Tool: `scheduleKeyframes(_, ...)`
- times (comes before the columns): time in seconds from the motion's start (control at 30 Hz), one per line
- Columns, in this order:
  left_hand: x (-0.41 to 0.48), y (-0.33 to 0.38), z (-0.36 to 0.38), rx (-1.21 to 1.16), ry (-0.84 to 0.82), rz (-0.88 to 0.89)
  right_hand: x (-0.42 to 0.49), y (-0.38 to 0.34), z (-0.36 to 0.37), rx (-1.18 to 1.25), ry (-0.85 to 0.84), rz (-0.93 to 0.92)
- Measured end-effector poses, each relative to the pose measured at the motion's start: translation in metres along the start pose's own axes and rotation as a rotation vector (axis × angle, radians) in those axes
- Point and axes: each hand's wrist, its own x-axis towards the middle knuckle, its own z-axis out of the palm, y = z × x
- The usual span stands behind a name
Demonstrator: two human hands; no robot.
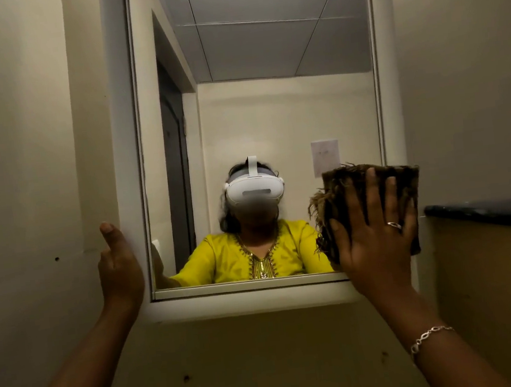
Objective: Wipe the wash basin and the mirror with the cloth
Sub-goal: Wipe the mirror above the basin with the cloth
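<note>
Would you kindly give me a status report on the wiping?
Right hand flat, pressing cloth on mirror, lower right. Left hand open at frame. Nothing obstructing.

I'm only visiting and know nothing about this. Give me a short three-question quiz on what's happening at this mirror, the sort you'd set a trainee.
1. True or false: the left hand grips the cloth.
2. Which part of the mirror does the cloth cover? A) top left corner B) lower right corner C) centre
3. Fill in: the bracelet is on the ____ wrist.

Key: 1 false, the right hand presses it with flat fingers and the left hand holds nothing; 2 B; 3 right.
</note>
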Motion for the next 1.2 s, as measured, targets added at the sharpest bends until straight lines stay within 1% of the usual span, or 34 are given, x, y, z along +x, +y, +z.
scheduleKeyframes(0.07, 0.003, -0.005, 0.0, 0.013, 0.002, -0.022, -0.006, -0.014, 0.002, 0.0, -0.009, 0.167)
scheduleKeyframes(0.13, 0.005, -0.006, 0.0, 0.014, 0.012, -0.026, -0.009, -0.032, 0.003, 0.008, -0.033, 0.283)
scheduleKeyframes(0.2, 0.004, -0.005, 0.0, 0.002, 0.01, -0.028, -0.009, -0.046, 0.002, 0.038, -0.046, 0.325)
scheduleKeyframes(0.27, 0.002, -0.003, 0.001, -0.003, 0.015, -0.025, -0.013, -0.057, 0.002, 0.054, -0.039, 0.305)
scheduleKeyframes(0.33, 0.003, -0.004, 0.0, -0.014, 0.008, -0.029, -0.02, -0.075, 0.002, 0.078, -0.036, 0.207)
scheduleKeyframes(0.43, 0.004, -0.005, -0.001, -0.021, -0.011, -0.048, -0.032, -0.113, 0.003, 0.121, -0.055, -0.003)
scheduleKeyframes(0.53, 0.005, -0.005, -0.003, -0.03, -0.008, -0.05, -0.037, -0.147, 0.002, 0.163, -0.068, -0.163)
scheduleKeyframes(0.63, 0.002, -0.001, -0.004, -0.048, -0.024, -0.027, -0.033, -0.165, 0.003, 0.184, -0.081, -0.34)
scheduleKeyframes(0.73, -0.001, 0.002, -0.004, -0.073, -0.036, -0.035, -0.024, -0.169, 0.006, 0.165, -0.093, -0.553)
scheduleKeyframes(0.93, 0.0, -0.002, -0.005, -0.204, -0.076, -0.076, -0.007, -0.161, 0.004, 0.118, -0.114, -0.934)
scheduleKeyframes(1.03, 0.001, -0.002, -0.007, -0.234, -0.105, -0.106, 0.0, -0.153, 0.002, 0.139, -0.134, -1.089)
scheduleKeyframes(1.1, 0.001, -0.003, -0.007, -0.229, -0.101, -0.078, 0.003, -0.149, 0.002, 0.16, -0.159, -1.175)
scheduleKeyframes(1.2, 0.002, -0.004, -0.006, -0.132, -0.095, -0.049, 0.007, -0.147, 0.002, 0.163, -0.175, -1.236)
